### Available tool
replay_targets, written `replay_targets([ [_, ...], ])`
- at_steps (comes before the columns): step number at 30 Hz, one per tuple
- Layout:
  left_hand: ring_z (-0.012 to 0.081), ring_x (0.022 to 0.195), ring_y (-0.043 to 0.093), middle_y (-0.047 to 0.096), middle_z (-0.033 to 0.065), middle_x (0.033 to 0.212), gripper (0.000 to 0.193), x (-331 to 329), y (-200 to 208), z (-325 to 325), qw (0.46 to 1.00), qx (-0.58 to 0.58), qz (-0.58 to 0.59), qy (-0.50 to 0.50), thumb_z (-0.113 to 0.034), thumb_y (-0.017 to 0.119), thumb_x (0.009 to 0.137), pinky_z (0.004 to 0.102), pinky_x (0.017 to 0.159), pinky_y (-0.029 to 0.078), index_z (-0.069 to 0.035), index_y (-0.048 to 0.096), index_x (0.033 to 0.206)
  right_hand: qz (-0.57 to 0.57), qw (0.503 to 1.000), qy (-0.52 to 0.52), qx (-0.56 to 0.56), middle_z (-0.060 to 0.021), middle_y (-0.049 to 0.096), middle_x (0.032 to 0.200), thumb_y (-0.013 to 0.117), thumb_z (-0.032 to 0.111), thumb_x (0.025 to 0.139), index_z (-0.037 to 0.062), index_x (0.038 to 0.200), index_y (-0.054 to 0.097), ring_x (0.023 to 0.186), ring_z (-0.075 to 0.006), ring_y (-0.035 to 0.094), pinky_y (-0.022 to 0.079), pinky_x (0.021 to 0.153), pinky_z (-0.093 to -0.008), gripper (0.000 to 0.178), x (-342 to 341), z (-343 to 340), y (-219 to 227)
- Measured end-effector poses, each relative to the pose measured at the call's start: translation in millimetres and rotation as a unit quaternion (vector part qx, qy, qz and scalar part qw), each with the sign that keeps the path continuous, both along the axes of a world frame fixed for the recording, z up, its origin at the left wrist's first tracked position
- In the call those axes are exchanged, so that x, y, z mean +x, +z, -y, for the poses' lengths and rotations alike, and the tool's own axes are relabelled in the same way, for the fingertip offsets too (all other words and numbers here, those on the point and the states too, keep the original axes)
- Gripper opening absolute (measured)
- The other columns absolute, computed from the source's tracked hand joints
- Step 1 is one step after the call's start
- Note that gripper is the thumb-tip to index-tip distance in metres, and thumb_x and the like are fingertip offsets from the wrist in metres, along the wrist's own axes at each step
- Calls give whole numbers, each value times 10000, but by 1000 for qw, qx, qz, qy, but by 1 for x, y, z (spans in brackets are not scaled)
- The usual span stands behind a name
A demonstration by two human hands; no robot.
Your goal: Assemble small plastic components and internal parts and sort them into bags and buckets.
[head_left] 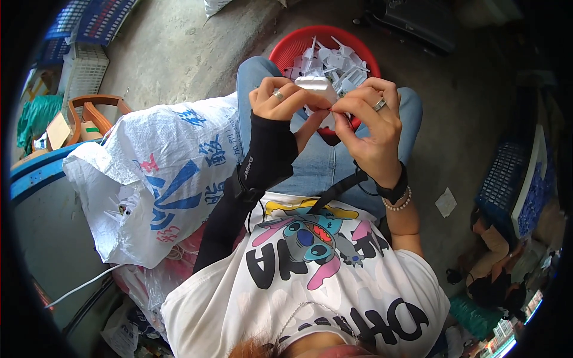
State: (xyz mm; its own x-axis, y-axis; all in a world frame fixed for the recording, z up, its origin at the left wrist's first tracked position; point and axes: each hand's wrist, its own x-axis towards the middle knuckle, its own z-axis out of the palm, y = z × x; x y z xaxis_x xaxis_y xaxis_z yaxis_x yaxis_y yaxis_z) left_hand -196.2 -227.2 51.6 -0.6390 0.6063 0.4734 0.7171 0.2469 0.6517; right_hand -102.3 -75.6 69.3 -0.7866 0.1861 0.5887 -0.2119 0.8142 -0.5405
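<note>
My left hand (282, 102), in a black sleeve with a ring on one finger, is pinched closed. Facing it, my right hand (375, 122) is closed in a pinch too, wearing a ring and wrist bands. The fingertips meet at a tiny reddish bit, too small to name. Just beyond them shows a smooth white plastic piece (315, 85); whether the left fingers hold it or it lies below, I cannot tell. Under and beyond both hands, a red basket (286, 45) between my knees holds a heap of white plastic parts (341, 61), several with thin prongs.
A white woven sack (197, 161) rests against my left side, its mouth showing similar white parts. Blue and white crates (86, 65) stand at the far left, near a brown wooden frame (98, 113). A dark case (418, 24) lies beyond the basket. Another blue crate (501, 170) is at right.
</note>
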Motion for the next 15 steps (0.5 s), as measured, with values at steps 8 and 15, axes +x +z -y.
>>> replay_targets([
  [8,160,939,554,658,-83,853,213,-1,2,-1,991,-58,-124,-13,-176,781,619,400,791,319,-205,680,804,27,999,4,46,-2,634,821,731,11,635,96,799,670,925,-233,547,365,780,-359,195,4,2,3],
  [15,152,945,559,660,-75,830,245,-9,4,-2,973,-121,-190,-42,-151,797,558,389,819,344,-205,705,779,65,989,48,128,-27,646,808,740,71,643,63,780,675,950,-215,540,342,833,-406,152,3,-6,2],
])
